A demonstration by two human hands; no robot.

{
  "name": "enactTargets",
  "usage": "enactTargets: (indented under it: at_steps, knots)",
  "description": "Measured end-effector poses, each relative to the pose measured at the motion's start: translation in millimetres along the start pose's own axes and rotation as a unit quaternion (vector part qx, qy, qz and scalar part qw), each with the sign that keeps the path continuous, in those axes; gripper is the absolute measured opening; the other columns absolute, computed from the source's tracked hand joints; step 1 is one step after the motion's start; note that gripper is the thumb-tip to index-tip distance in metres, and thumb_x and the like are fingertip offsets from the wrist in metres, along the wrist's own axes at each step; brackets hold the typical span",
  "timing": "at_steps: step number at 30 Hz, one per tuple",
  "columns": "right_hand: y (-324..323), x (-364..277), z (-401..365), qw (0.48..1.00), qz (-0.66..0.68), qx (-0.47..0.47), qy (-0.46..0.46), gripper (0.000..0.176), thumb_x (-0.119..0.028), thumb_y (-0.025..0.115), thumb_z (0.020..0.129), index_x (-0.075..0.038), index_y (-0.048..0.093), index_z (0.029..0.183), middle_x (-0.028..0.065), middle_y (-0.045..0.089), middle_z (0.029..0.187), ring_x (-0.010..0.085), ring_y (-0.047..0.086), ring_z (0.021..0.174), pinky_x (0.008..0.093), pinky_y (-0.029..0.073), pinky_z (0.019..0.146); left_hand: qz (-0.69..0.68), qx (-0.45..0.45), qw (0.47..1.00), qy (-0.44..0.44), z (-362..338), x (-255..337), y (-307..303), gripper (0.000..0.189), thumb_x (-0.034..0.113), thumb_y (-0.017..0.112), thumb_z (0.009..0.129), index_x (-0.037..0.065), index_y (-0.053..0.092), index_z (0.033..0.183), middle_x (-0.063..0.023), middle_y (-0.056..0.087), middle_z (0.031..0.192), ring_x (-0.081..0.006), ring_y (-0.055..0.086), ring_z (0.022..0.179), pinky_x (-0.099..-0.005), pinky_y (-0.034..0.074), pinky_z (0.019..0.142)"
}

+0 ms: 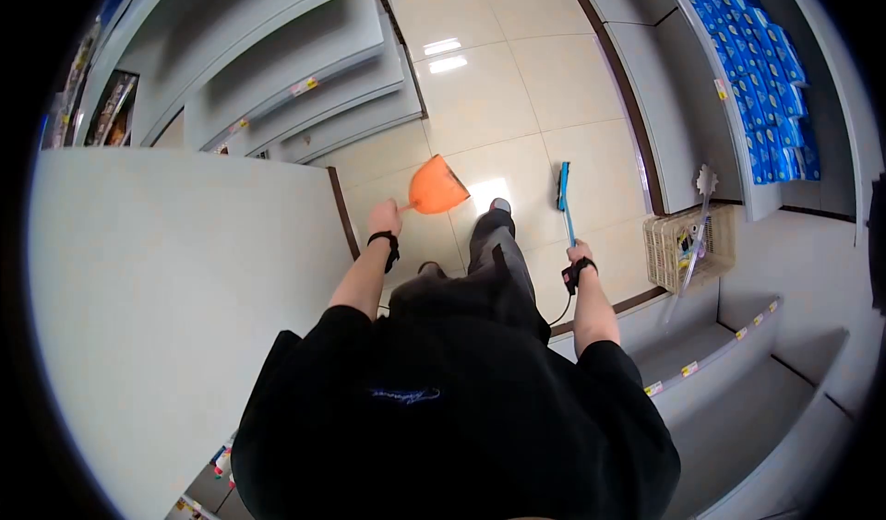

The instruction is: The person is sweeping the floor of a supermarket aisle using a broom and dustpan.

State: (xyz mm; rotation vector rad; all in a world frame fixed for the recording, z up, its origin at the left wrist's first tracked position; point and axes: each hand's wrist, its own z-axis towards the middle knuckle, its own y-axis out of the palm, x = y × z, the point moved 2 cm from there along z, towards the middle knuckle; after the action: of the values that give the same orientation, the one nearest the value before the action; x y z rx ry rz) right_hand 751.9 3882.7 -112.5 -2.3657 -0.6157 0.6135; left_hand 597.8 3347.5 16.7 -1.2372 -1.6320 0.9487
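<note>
dustpan [438, 186], orange, hangs at centre frame over the tiled floor [517, 77], its handle gripped in the closed left hand [384, 216]; the right hand [580, 252] is wrapped round a blue broom [563, 188], right of centre, head low; a basket [657, 252] sits near at right; in this narrow aisle a wide broom swing could likely clip the basket or the shelves [305, 59] at upper left; a tipped dustpan would spill.
</note>
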Motion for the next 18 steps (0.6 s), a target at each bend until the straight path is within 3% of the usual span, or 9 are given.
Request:
enactTargets:
  at_steps: [1,2,6,8,15,18]
  knots:
    - [-32,-36,-7,1.000,0.008,0.001,0.013,0.050,-0.009,0.047,0.073,-0.008,0.056,0.122,0.0222,0.060,0.112,0.0363,0.057,0.107,0.0403,0.045,0.093,0.009,0.011,1.000,0.004,2,8,-13,0.012,0.012,0.051,0.082,0.005,0.060,0.087,-0.0171,0.064,0.082,-0.0376,0.061,0.080,-0.0468,0.050,0.070]
    - [-39,-42,19,0.999,0.006,0.044,-0.012,0.048,-0.010,0.048,0.073,-0.008,0.057,0.120,0.0229,0.060,0.111,0.0364,0.057,0.106,0.0414,0.045,0.092,0.018,0.004,1.000,-0.015,7,13,-16,0.012,0.012,0.052,0.083,0.005,0.060,0.087,-0.0169,0.064,0.082,-0.0374,0.062,0.080,-0.0467,0.050,0.070]
    - [-102,-100,92,0.998,-0.041,0.007,-0.041,0.051,-0.011,0.047,0.072,-0.008,0.054,0.123,0.0228,0.060,0.113,0.0372,0.056,0.108,0.0423,0.044,0.094,0.050,-0.051,0.993,-0.092,30,39,-21,0.014,0.019,0.053,0.085,0.008,0.061,0.089,-0.0169,0.065,0.084,-0.0367,0.063,0.080,-0.0465,0.051,0.069]
    - [-126,-129,116,0.999,-0.047,-0.008,-0.016,0.056,-0.012,0.048,0.072,-0.010,0.051,0.128,0.0212,0.059,0.116,0.0363,0.056,0.109,0.0407,0.045,0.095,0.079,-0.043,0.993,-0.078,45,34,-5,0.020,0.026,0.054,0.085,0.008,0.061,0.088,-0.0172,0.065,0.082,-0.0363,0.064,0.077,-0.0474,0.052,0.068]
    - [-135,-174,252,0.996,-0.085,0.012,-0.027,0.056,-0.014,0.050,0.073,-0.013,0.052,0.129,0.0200,0.059,0.117,0.0344,0.057,0.107,0.0397,0.046,0.094,0.099,-0.067,0.990,-0.078,86,53,-29,0.014,0.019,0.059,0.080,0.008,0.059,0.088,-0.0135,0.064,0.086,-0.0341,0.064,0.075,-0.0441,0.053,0.066]
    - [-141,-210,276,0.987,-0.152,-0.006,-0.049,0.057,-0.011,0.050,0.074,-0.012,0.049,0.131,0.0194,0.057,0.120,0.0339,0.057,0.108,0.0401,0.046,0.094,0.111,-0.076,0.988,-0.082,95,65,-39,0.012,0.017,0.060,0.078,0.008,0.058,0.086,-0.0123,0.063,0.085,-0.0331,0.064,0.074,-0.0434,0.053,0.064]
